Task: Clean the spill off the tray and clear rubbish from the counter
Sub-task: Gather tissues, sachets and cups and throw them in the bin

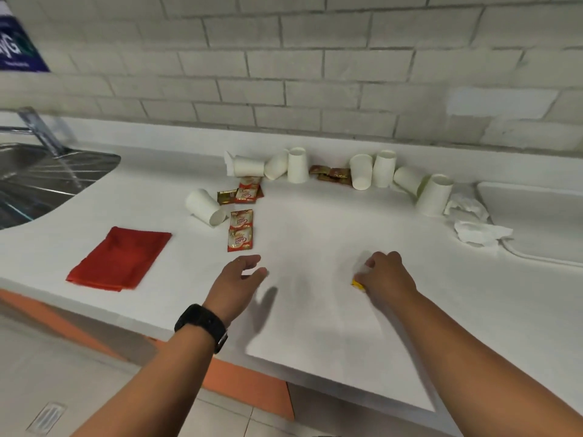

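Two hands reach over the near edge of the white counter [315, 342]: the left hand [235, 283], with a dark watch [202, 324] on its wrist, hovers with loosely spread fingers and holds nothing, while the right hand [383, 274] curls its fingers round a small yellow scrap [358, 284], most of which is hidden under the palm, so I cannot tell what it is. To the left lies a folded red cloth [118, 258], apart from either hand and seemingly unused. Farther in, red and white sachets [241, 230] lie flat beside a tipped paper cup [206, 207], with more sachets and a brown packet [226, 197] just behind. Along the back wall stands a ragged row of paper cups [298, 165], some upright, some on their sides, with brown packets [331, 174] between them. At the right end a crumpled tissue [473, 220] touches the rim of the white tray [517, 252], which runs out of the picture, so any spill on it cannot be seen. Judging by this, the job has barely begun: nearly all the rubbish is still on the counter, and the tray looks untouched. A steel sink [38, 181] and tap [41, 129] sit at far left, blurred; a blue sign [15, 42] above them is cut off and unreadable.
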